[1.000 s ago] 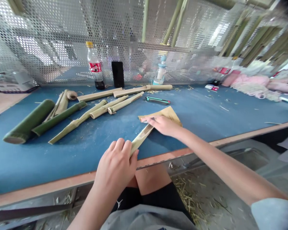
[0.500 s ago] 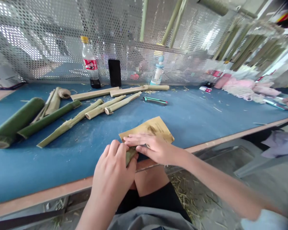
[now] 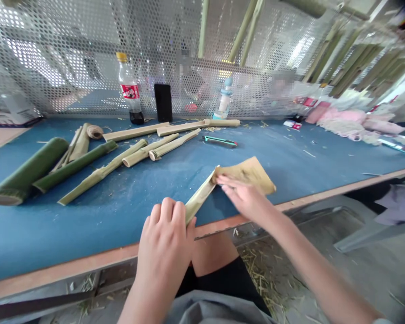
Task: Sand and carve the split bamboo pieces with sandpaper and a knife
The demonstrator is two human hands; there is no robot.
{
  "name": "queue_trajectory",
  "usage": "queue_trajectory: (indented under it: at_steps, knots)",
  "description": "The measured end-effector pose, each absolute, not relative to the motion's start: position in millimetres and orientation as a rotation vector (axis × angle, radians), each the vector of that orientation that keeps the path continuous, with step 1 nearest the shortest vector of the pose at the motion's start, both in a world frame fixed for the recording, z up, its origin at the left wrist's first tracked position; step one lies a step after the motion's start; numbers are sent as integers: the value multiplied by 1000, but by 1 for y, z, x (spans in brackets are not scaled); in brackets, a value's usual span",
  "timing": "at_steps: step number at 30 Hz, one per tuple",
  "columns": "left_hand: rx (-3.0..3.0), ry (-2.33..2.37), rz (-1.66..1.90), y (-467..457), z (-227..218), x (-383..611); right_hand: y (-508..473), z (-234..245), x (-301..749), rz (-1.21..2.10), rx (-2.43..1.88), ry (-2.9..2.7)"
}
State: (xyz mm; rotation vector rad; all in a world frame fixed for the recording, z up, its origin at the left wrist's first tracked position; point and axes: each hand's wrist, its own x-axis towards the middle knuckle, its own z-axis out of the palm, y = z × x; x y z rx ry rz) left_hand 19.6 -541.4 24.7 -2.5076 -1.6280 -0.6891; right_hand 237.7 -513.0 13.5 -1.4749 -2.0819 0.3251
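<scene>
My left hand (image 3: 165,229) is wrapped round the near end of a split bamboo piece (image 3: 201,197), which slants away from me over the table's front edge. At its far end a tan sheet of sandpaper (image 3: 253,174) is bent over the bamboo, with dark smudges on its back. My right hand (image 3: 245,195) presses the sandpaper there, fingers stretched forward along it and the thumb side partly hidden. Beyond both hands lies a teal utility knife (image 3: 220,141) on the blue tabletop.
Several split bamboo pieces (image 3: 145,153), a thick green bamboo tube (image 3: 30,168) and a twine roll (image 3: 95,131) lie left. A cola bottle (image 3: 131,92), a black phone (image 3: 163,102) and a blue-capped bottle (image 3: 225,101) stand by the perforated metal screen (image 3: 81,58).
My right hand has slid forward and right with the sandpaper, along the bamboo to its far end. More of the bamboo now shows. My left hand keeps its grip.
</scene>
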Motion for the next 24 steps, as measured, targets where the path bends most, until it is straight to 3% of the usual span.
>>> queue_trajectory:
  at_steps: [4,10,15,20,24]
  knots:
    - [-2510,-1544,-750,-539,25,19,-516,10,234,230,-1336,-2193]
    - [-2525,-1484,-799,-537,25,15,-509,14,251,49,-1510,-2127]
    - [-2503,-1428,-793,-540,25,18,-525,9,234,145,-1311,-2162]
    - [-2553,-1631,-788,-538,26,17,-520,7,236,132,-1515,-2065]
    - [-2579,-1692,-743,-538,26,16,-532,5,222,178,-1397,-2029]
